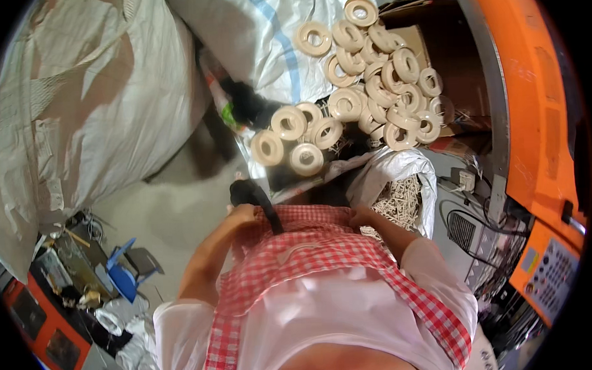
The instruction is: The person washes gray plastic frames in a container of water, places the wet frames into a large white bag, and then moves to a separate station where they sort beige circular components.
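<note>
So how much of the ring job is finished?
A big heap of cream plastic rings already lies on the surface ahead, so a lot looks done. Right now the left hand is at a black strap by the checked apron, and the right hand rests near a silver bag of small pale sticks, which looks quite full.

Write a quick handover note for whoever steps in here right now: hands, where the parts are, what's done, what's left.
Left hand: at the apron's edge, beside a black strap; grip unclear.
Right hand: at the apron's other edge, by the silver bag of small pale pieces.
Cream rings: piled ahead on the white sack, some lower in front.
Done: rings heaped.
Left: cannot tell; neither hand holds a ring.
</note>
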A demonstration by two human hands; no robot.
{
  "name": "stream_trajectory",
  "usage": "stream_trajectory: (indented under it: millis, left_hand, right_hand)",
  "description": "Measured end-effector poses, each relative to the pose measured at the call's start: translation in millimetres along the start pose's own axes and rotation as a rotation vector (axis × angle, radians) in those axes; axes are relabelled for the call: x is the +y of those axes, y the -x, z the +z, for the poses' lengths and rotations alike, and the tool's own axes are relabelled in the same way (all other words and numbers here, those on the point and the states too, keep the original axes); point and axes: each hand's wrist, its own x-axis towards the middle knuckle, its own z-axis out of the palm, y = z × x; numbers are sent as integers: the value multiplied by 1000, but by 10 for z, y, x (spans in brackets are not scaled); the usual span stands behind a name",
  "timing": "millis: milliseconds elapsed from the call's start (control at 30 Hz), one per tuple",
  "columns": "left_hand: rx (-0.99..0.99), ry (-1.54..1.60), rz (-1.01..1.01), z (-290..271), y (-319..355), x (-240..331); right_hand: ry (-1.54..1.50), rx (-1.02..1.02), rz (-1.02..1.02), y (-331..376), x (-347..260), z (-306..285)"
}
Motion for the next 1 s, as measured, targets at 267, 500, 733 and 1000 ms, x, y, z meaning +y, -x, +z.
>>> stream_trajectory:
  millis: [267,500,733,1000]
  left_hand:
    - [-535,514,-59,141,1144,824]
    - [17,581,30,418,-563,109]
    - [763,1163,-465,200,-2811,-284]
    - [746,1207,-90,375,-3284,-671]
  right_hand:
    - [-29,-369,-481,1040,327,-63]
    - [452,396,-805,-1175,-381,-1089]
    - [479,206,-541,-2612,-1555,-1040]
    - [291,629,-737,-3589,-1247,-29]
